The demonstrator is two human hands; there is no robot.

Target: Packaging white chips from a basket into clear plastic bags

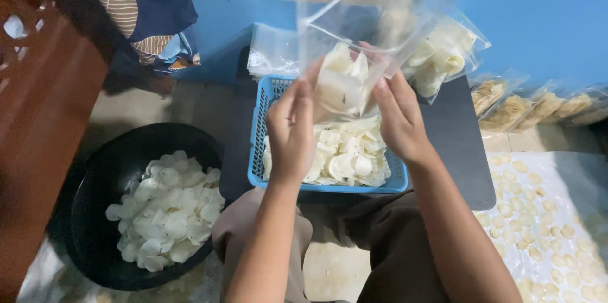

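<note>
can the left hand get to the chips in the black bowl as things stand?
Probably yes, but not freely: the left hand is pinching the clear bag over the blue basket. The black bowl sits open beside the left knee, nothing over its white chips. It would have to let go first.

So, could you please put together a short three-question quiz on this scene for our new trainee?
1. True or false: both hands, the left hand and the right hand, hold the clear plastic bag above the blue basket.
2. Which container sits at the person's left side? A) black bowl B) metal pot C) cardboard box
3. Fill in: the filled bags lie in a row along the ____ wall.

Key: 1 true; 2 A; 3 blue.
</note>
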